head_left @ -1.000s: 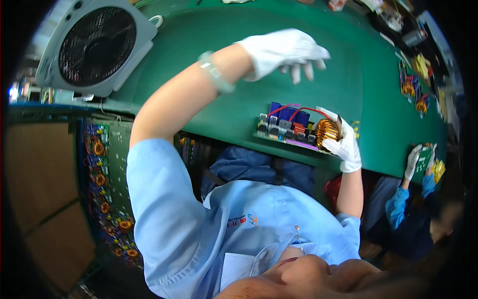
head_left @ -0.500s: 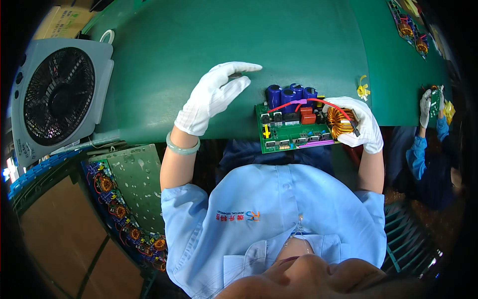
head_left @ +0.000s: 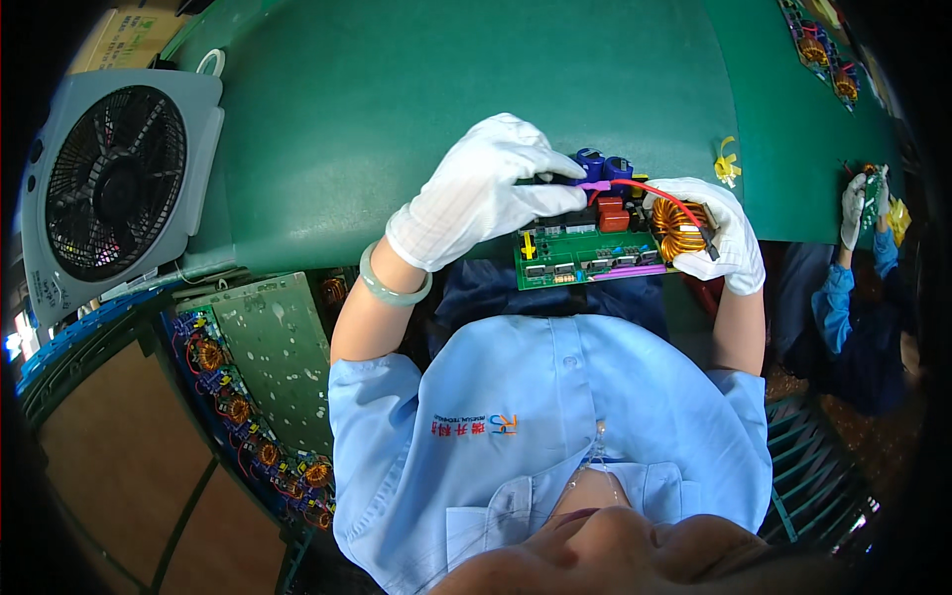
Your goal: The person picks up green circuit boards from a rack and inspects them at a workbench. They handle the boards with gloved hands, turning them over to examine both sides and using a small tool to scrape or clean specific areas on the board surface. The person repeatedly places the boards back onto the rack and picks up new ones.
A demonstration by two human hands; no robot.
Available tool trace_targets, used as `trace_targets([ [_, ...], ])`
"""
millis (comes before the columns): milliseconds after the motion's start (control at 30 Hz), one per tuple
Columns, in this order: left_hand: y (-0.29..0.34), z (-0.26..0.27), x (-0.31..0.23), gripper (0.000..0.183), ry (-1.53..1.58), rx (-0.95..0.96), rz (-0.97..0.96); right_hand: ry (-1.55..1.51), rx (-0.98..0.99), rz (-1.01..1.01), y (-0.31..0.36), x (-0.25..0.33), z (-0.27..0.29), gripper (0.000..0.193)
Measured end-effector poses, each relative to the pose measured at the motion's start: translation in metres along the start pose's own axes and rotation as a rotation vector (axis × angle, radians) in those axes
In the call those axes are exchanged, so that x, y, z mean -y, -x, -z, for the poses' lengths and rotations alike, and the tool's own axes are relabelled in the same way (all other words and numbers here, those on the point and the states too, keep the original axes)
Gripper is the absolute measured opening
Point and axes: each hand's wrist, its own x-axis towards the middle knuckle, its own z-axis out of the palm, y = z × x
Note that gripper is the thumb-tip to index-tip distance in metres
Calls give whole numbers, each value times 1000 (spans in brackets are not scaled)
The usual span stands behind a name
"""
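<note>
A green circuit board is held over the table's near edge. My right hand, in a white glove, grips its right end around the copper-wound coil. In its white glove, my left hand reaches over the board's left part, thumb and forefinger apart on either side of the red wire's purple sleeve. Whether they touch the sleeve is unclear. Blue capacitors stand along the far side, some hidden by my left hand. Red block components sit near the middle.
A grey box fan stands at the left of the green table. Lower left, several boards fill a rack. A yellow strip lies on the right, with more boards beyond. A co-worker's gloved hand is at far right.
My left hand has moved right and over the board, its fingers coming to the purple sleeve. My right hand keeps its grip on the board, which has tilted slightly.
</note>
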Motion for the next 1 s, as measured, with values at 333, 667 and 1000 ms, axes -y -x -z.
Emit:
trace_targets([
  [333, 15, 0, 33, 33, 244, -117, 557, 37, 9, 20, 0, -4, 3, 69],
  [667, 33, -7, 51, 24, 490, -96, 808, 21, -8, -3, 4, -8, 1, 70],
  [1000, 30, -19, 38, 28, 540, -216, 702, -17, -19, -46, 5, -5, 0, 71],
])
